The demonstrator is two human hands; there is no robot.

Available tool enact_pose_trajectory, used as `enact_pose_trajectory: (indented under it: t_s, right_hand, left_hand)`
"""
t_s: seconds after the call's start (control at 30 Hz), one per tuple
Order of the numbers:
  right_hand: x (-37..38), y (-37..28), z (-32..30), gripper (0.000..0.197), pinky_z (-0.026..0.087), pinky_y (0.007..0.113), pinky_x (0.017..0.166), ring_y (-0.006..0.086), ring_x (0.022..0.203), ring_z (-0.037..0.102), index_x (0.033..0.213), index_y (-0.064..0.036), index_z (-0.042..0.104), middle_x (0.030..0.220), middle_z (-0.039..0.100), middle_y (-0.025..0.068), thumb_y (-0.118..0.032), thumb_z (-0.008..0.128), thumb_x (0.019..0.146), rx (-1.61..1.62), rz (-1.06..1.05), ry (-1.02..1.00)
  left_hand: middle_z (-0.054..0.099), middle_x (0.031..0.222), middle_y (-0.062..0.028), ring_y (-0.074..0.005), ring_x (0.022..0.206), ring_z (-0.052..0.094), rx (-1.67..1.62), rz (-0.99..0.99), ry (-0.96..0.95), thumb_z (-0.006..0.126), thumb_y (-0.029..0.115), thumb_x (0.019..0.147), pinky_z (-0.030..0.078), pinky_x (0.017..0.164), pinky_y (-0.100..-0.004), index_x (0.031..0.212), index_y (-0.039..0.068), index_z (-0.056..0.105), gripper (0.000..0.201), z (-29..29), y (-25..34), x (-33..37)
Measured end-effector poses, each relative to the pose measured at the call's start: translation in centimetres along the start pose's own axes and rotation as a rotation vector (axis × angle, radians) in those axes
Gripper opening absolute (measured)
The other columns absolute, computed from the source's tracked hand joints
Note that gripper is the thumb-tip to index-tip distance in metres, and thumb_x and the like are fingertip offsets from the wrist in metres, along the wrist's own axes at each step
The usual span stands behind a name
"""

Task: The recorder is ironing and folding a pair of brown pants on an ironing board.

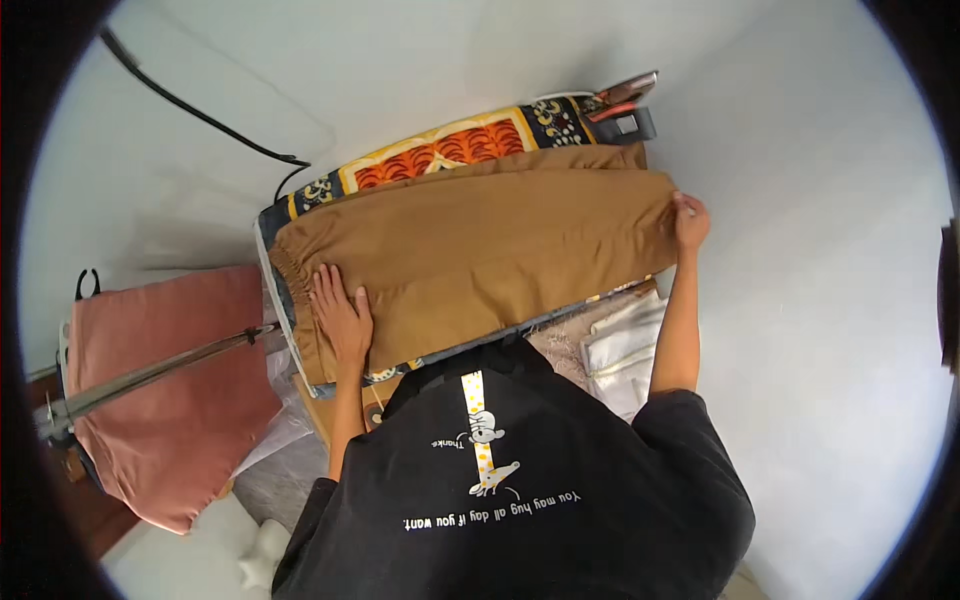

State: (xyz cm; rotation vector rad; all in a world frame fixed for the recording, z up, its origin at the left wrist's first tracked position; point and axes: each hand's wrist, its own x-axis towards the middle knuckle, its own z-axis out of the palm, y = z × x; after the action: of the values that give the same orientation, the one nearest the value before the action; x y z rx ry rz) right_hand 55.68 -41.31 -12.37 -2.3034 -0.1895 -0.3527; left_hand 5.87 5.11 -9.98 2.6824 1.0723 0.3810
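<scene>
Brown trousers with a gathered elastic waistband lie lengthwise on a board with a patterned cover. The waistband is at the left and the leg ends at the right. My left hand rests flat on the cloth near the waistband, fingers spread. At the right end, my right hand pinches the edge of the trouser leg between thumb and fingers. Soft creases run across the fabric close to that hand.
An iron stands at the board's far right corner, by the wall. Pink satiny cloth hangs at the left behind a metal pole. A black cord runs along the back wall. White folded cloth lies below the board.
</scene>
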Motion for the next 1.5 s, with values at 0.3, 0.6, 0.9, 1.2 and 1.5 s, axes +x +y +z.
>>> enact_pose_trajectory:
  t_s: [0.3, 0.6, 0.9, 1.2, 1.5]
  right_hand:
    - [-0.4, -8.4, 1.5, 0.043, 0.045, 0.050, 0.106, 0.0421, 0.125, 0.056, 0.133, -0.0052, 0.065, 0.137, 0.060, 0.0233, -0.027, 0.066, 0.096, -0.368, -0.253, 0.317]
    - [-13.8, -18.2, 7.7, 0.055, 0.027, 0.055, 0.121, 0.0381, 0.147, 0.038, 0.151, -0.0202, 0.052, 0.159, 0.042, 0.0169, -0.044, 0.056, 0.102, -0.258, -0.699, -0.472]
    - [-12.2, -14.3, 7.5, 0.060, 0.004, 0.063, 0.124, 0.0344, 0.157, 0.021, 0.159, -0.0252, 0.041, 0.168, 0.030, 0.0131, -0.050, 0.048, 0.104, -0.481, -0.669, -0.435]
    - [-0.4, -17.6, 10.1, 0.086, 0.046, 0.040, 0.104, 0.0303, 0.115, 0.060, 0.140, 0.0106, 0.048, 0.131, 0.058, 0.0216, -0.051, 0.079, 0.089, 0.407, 0.051, 0.166]
    - [7.5, -13.9, 10.6, 0.039, 0.050, 0.038, 0.094, 0.0195, 0.104, 0.061, 0.120, 0.0036, 0.062, 0.117, 0.065, 0.0094, -0.031, 0.068, 0.102, 1.184, -0.083, 0.320]
  left_hand:
    - [0.036, 0.162, -0.0196, -0.0375, 0.153, 0.027, -0.149, -0.030, 0.158, 0.054, 0.027, 0.103, 0.019, 0.126, -0.0517, 0.150, -0.002, 0.044, 0.056, -0.9, 1.3, 0.0]
    - [0.026, 0.169, -0.0107, -0.0318, 0.157, 0.019, 0.122, -0.037, 0.137, 0.036, 0.045, 0.110, 0.012, 0.127, -0.0536, 0.160, 0.014, 0.038, 0.059, 3.9, -1.9, 8.8]
    - [0.025, 0.170, -0.0108, -0.0311, 0.158, 0.018, 0.024, -0.062, 0.189, 0.042, 0.049, 0.104, 0.009, 0.126, -0.0566, 0.159, 0.011, 0.038, 0.067, 5.9, -3.2, 10.4]
    - [0.030, 0.166, -0.0171, -0.0351, 0.156, 0.020, 0.028, -0.080, 0.277, 0.048, 0.046, 0.104, 0.009, 0.126, -0.0581, 0.153, 0.009, 0.047, 0.062, 4.6, -2.3, 10.3]
    - [0.042, 0.158, -0.0179, -0.0364, 0.151, 0.032, -0.294, 0.542, -0.095, 0.058, 0.034, 0.098, 0.016, 0.124, -0.0572, 0.145, 0.003, 0.052, 0.056, 3.3, 15.6, 1.0]
